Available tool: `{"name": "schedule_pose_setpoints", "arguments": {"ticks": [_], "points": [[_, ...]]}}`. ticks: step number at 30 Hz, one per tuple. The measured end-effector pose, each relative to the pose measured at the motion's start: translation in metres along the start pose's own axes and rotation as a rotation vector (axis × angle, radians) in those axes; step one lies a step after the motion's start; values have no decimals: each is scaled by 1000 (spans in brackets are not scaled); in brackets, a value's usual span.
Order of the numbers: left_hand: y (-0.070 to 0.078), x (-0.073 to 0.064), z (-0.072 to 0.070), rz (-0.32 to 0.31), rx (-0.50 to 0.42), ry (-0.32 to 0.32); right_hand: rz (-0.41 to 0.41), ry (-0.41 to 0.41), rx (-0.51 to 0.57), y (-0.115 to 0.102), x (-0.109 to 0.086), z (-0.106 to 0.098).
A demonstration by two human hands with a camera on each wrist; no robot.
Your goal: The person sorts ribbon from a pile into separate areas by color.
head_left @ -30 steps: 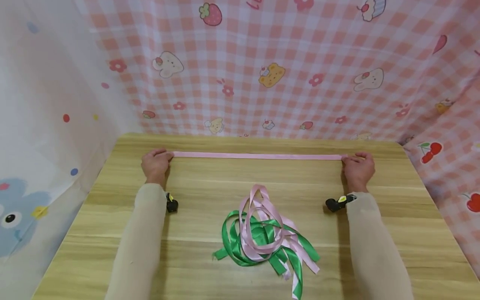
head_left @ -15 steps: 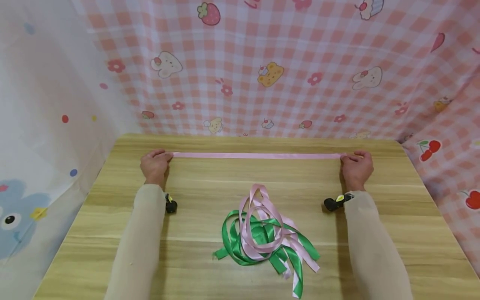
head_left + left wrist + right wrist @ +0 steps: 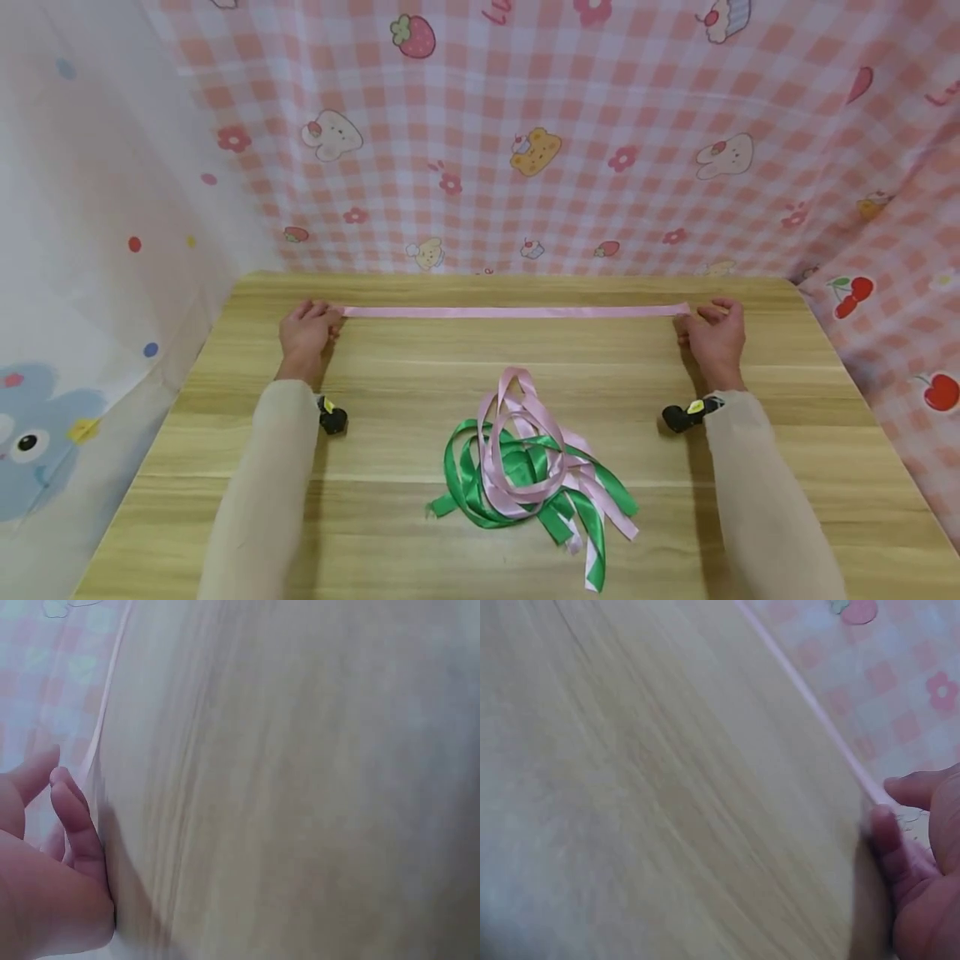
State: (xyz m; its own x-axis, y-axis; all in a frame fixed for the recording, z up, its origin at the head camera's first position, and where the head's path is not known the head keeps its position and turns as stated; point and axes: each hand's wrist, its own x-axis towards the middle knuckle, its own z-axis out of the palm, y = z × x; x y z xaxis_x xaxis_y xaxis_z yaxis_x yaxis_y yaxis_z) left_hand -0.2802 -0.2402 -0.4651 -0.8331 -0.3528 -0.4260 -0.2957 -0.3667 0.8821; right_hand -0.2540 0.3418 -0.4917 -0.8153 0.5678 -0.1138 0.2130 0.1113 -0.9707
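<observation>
A single pink ribbon (image 3: 510, 312) lies stretched straight across the far part of the wooden table. At its left end is my left hand (image 3: 306, 333), fingers relaxed; in the left wrist view the thumb (image 3: 37, 776) stands apart from the finger beside it. My right hand (image 3: 714, 337) is just beyond the ribbon's right end, whose tip shows uncovered. The right wrist view has that thumb (image 3: 911, 789) separated from the fingers, close to the pink strip (image 3: 817, 709). Nearer the front lies a loose tangle of pink ribbons (image 3: 525, 500) and green ribbons (image 3: 480, 517).
The wooden table (image 3: 405, 400) reaches back to a pink checked cloth (image 3: 480, 125) hanging behind it. A white printed cloth (image 3: 82, 208) hangs on the left. Black wrist cameras (image 3: 333, 419) sit at the cuffs of both cream sleeves (image 3: 258, 492).
Both hands have loosened their pinch on the ribbon's ends, and the right one has drawn slightly off the tip. The ribbon stays straight in place, and the tangle has not moved.
</observation>
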Motion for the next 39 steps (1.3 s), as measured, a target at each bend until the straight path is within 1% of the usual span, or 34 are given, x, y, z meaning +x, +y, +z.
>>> {"name": "schedule_pose_setpoints", "arguments": {"ticks": [2,4,6,8,10,11,13,15,16,19,21,24,26,28,29,31,33,35,37,39], "points": [[1,-3,-2,24,-1,-16,28,-55,-5,-3,-3,-2],[1,-8,-3,62,40,-25,15,-86,-76,-6,-10,-3],[-1,-16,-1,141,182,-30,-31,-127,-166,-11,-23,-1],[2,-33,6,213,307,-54,-135,-179,-257,-16,-39,4],[-1,-45,15,297,387,-119,-266,-261,-313,-22,-57,10],[-2,-52,20,341,444,-155,-322,-319,-319,-25,-66,13],[-4,-69,30,377,460,-272,-433,-441,-326,-31,-85,21],[-11,-80,38,413,479,-391,-490,-586,-305,-37,-104,29],[-14,-89,42,418,487,-447,-509,-657,-298,-40,-114,32],[-23,-117,56,404,519,-611,-541,-875,-279,-47,-143,39],[-32,-135,63,390,549,-738,-564,-1022,-280,-50,-162,42],[-47,-158,70,350,606,-932,-600,-1231,-311,-51,-188,45],[-57,-170,72,313,628,-1052,-636,-1332,-364,-49,-201,48],[-67,-178,73,278,635,-1142,-694,-1382,-437,-45,-211,50],[-71,-182,73,258,638,-1172,-724,-1394,-471,-43,-214,51],[-79,-187,73,218,641,-1211,-787,-1388,-526,-40,-219,52],[-86,-191,73,184,637,-1236,-825,-1368,-552,-37,-222,51],[-91,-194,72,156,639,-1250,-835,-1354,-540,-38,-223,50],[-94,-198,71,147,639,-1272,-809,-1359,-506,-40,-222,47],[-96,-200,70,192,673,-1295,-739,-1384,-440,-44,-221,43]]}}
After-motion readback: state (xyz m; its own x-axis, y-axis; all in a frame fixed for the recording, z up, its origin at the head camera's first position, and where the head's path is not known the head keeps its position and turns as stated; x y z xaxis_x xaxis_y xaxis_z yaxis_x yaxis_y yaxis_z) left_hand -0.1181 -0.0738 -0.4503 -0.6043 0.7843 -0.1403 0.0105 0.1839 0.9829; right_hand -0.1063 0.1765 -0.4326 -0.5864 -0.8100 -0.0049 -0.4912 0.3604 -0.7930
